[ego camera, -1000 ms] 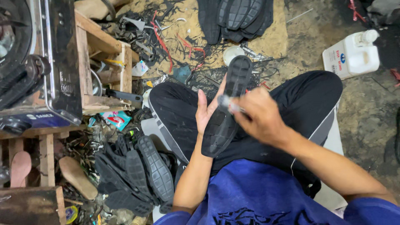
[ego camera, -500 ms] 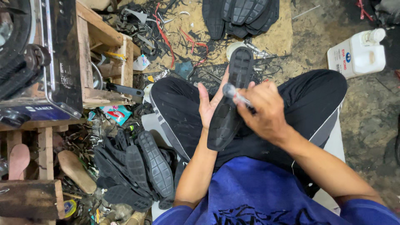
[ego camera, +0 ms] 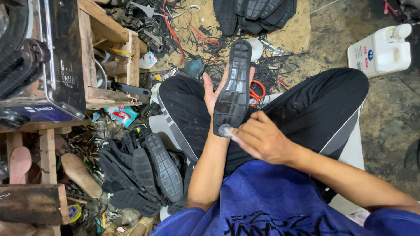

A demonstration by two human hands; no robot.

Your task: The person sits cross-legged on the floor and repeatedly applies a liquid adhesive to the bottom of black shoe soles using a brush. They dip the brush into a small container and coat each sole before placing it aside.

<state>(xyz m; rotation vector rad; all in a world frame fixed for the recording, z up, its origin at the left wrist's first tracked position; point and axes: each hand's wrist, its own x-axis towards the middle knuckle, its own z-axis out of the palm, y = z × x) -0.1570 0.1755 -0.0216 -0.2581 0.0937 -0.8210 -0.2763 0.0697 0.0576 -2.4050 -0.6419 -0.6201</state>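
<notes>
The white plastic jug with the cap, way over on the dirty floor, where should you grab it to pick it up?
Probably by the neck end of the white plastic jug, coming from above. It seems to lie on its side with the capped neck toward the upper right, the narrowest part. Any handle is unclear. The right hand and left hand are busy with the black rubber shoe sole.

A heap of black soles lies on the floor, a second stack on the cardboard sheet. White plastic jug stands well apart. Wooden crate holds a pan.
</notes>
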